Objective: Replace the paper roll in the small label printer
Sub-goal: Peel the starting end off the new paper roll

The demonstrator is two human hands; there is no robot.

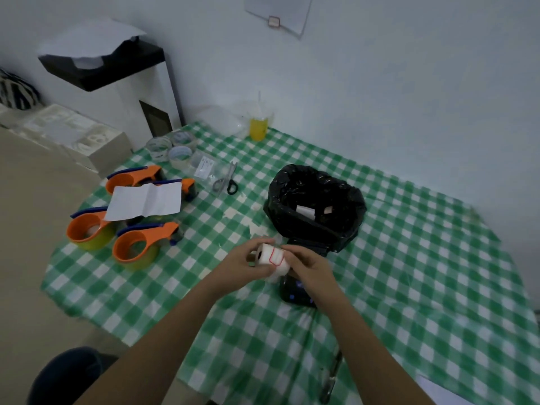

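A pale wall backs a worktop [409, 258] covered in a green and white checked cloth. Above its middle, both hands meet on a white label roll [270, 255] with red-outlined labels and a dark core hole facing left. The left hand [248, 258] wraps the roll from its left end, fingers curled over and under it, so its grip is closed on the roll. The right hand [309, 266] pinches at the roll's right end, where thin wrap or loose paper seems to trail down, though blur makes that hard to read. Directly under the right hand, partly hidden by it, lies the small black label printer [296, 292] with blue dots on its body. Just behind the hands stands a bin lined with a black bag [315, 200], holding a white scrap and a small tan piece; it blocks the view of the cloth beyond. To the left sit 4 orange tape dispensers [137, 248], a creased white sheet [146, 200] resting across them. Further back are clear tape rolls [171, 147], scissors [226, 181] with 1 black handle loop, small clear packets [204, 166] and a cup of yellow drink [258, 127] near the wall. A black and white cabinet [125, 83] stands in the left corner. Near the bottom edge a dark slim object [331, 378] lies on the cloth, too blurred to name
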